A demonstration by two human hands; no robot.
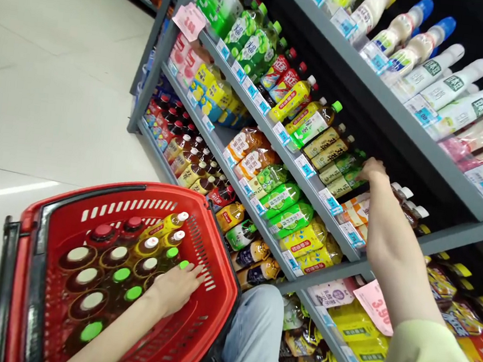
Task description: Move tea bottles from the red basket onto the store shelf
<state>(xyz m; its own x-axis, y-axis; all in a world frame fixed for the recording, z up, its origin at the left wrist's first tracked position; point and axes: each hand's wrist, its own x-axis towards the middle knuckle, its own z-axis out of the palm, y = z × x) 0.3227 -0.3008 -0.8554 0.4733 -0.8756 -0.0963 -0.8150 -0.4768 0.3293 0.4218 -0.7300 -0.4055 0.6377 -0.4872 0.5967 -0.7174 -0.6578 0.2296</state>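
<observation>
My left hand [178, 287] is inside the red shopping basket [218, 242], its fingers closed around the top of a green-capped bottle [184, 265] near the basket's right wall. Upright bottles of dark drinks [92, 301] with white, green and red caps stand close together beside it. My right hand [374, 171] reaches into the middle shelf, fingers curled at the top end of a bottle with a green and tan label [346, 172]. That bottle lies tilted in the picture among similar ones; the fingertips are partly hidden.
Grey shelving [269, 123] with several tiers of bottled drinks and price tags fills the right side. White-bodied bottles [434, 72] stand on the tier above my right arm. My knee [259, 321] is between basket and shelf. Pale floor tiles [63, 70] lie at left.
</observation>
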